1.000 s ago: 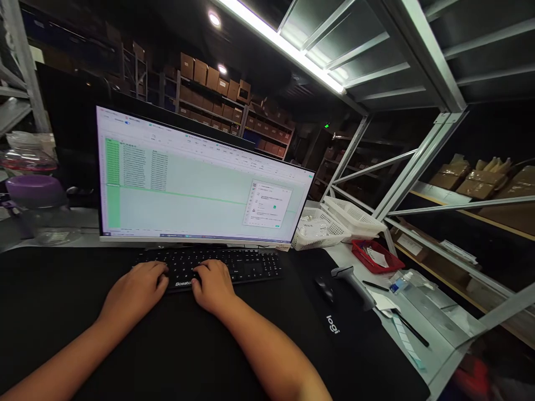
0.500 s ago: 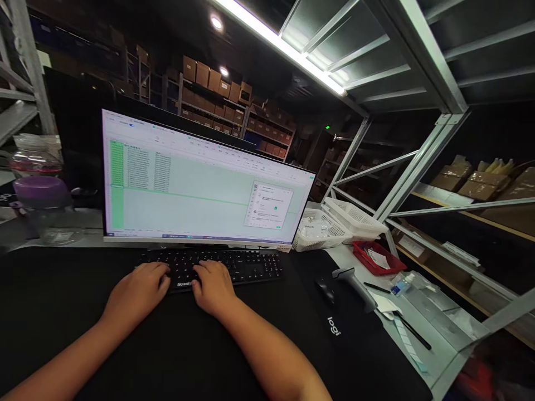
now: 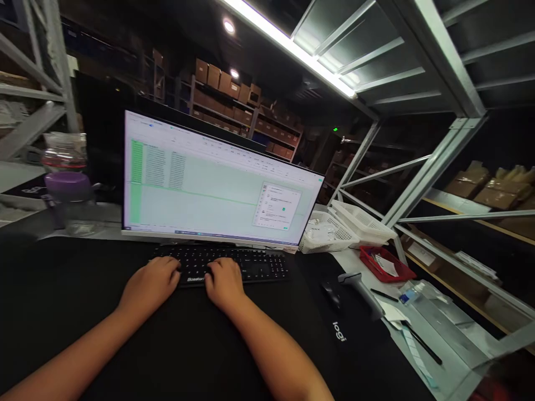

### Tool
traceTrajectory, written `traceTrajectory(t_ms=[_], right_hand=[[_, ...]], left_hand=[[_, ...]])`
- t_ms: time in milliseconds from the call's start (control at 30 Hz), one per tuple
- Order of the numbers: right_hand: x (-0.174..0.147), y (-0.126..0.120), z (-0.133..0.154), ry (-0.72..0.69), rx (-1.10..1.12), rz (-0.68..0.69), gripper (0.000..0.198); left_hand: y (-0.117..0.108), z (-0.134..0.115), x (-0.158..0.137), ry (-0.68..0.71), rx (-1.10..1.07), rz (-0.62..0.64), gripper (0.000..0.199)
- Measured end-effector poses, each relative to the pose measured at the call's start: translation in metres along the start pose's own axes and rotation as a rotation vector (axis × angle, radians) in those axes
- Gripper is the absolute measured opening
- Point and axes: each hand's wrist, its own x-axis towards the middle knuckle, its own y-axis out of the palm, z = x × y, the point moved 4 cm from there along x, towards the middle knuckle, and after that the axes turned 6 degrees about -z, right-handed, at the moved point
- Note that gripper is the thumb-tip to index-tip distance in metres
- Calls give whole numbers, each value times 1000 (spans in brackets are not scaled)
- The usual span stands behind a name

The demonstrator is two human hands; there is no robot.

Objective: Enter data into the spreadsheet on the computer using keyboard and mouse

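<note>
Head view: keyboard [image 3: 261,267] on black mat [image 3: 179,345], just in front of lit monitor [image 3: 217,197]. Left hand [image 3: 151,283] over keyboard's left end, grasping nothing, fingers loosely bent. Right hand [image 3: 225,283] near keyboard's middle, likewise unclenched and holding nothing, fingers bent over keys. Cannot tell whether any key is pressed. Monitor shows a sheet, green column at left, 1 small white window at lower right; text too small to read. Mouse [image 3: 331,295] right of keyboard, well apart from both hands; scanner [image 3: 363,293] just beside it. Beyond: 2 white baskets [image 3: 324,245], red tray [image 3: 371,267]. Purple-lidded jar [image 3: 69,195] left of monitor.
</note>
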Motion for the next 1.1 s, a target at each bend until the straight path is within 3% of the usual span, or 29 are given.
traceTrajectory(t_ms=[133,300,533,700,967,1100], right_hand=[[0,-2,-4,54,4,-32,32],[-2,0,-2,25,63,-30,29],[-1,3,-5,63,71,-71,44],[-2,5,-6,48,81,-91,38],[-2,1,-4,68,73,-93,36],[-2,2,-2,41,59,-70,35]], left_hand=[[-7,1,-1,-41,-54,3,41],[-17,8,-1,-100,-80,-126,43],[-23,3,-3,-54,0,-262,34],[-25,6,-5,-66,70,-316,32],[-19,3,-4,-5,105,-248,32],[-18,-3,-5,20,117,-286,33]])
